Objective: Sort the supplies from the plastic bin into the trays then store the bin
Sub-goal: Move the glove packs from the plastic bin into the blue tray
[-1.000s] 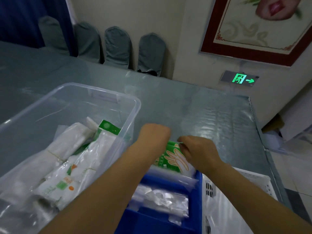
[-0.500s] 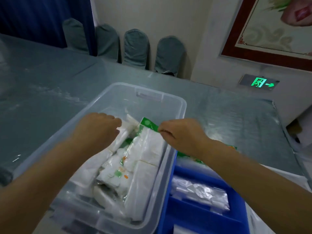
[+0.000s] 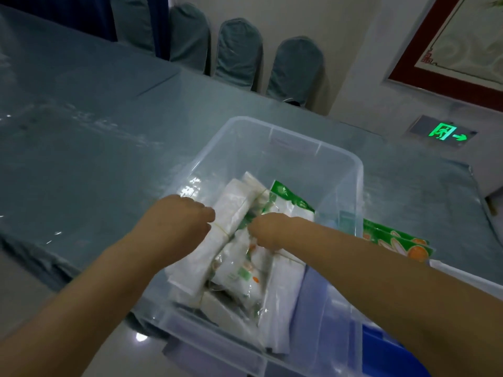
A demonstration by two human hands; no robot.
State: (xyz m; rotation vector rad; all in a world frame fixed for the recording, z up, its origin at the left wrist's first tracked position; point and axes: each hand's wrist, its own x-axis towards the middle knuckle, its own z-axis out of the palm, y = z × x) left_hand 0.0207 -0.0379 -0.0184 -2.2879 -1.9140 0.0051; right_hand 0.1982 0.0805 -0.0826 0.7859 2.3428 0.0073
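Tabletop view swinging left: both hands, off the green packs, now reaching into bin; left hand curling onto white bundle, right hand grip unclear. Next pick starting.

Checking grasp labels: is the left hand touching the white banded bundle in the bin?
Touching. In the head view the left hand lies against the white banded bundle inside the clear bin, fingers curled at its edge with no gap showing.

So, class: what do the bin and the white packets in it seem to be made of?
Bin: clear, glossy, stiff-looking plastic; the table shows through its walls. White packets: probably thin plastic film, since they crinkle and shine; the contents cannot be told.
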